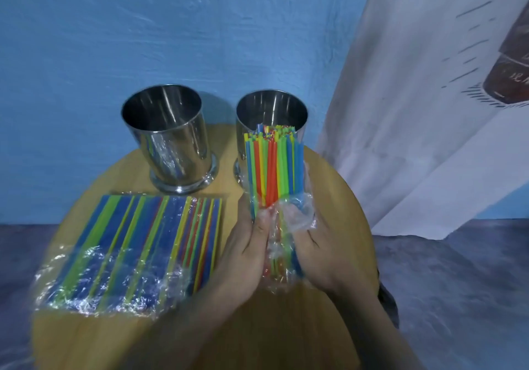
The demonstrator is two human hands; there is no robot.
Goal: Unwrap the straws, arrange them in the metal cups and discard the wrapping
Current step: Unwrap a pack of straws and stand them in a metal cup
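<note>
The straw bundle [273, 166], centre-right of the frame, is gripped at its lower, wrapped end by the curled fingers of the left hand [249, 246] and right hand [317, 252], its long axis aimed up-frame at the right cup [269, 106].

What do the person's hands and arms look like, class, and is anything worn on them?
Both are bare. The left hand and right hand show no gloves, rings or watch; the left forearm and right forearm have no sleeves in view. Blur hides any fine marks.
</note>
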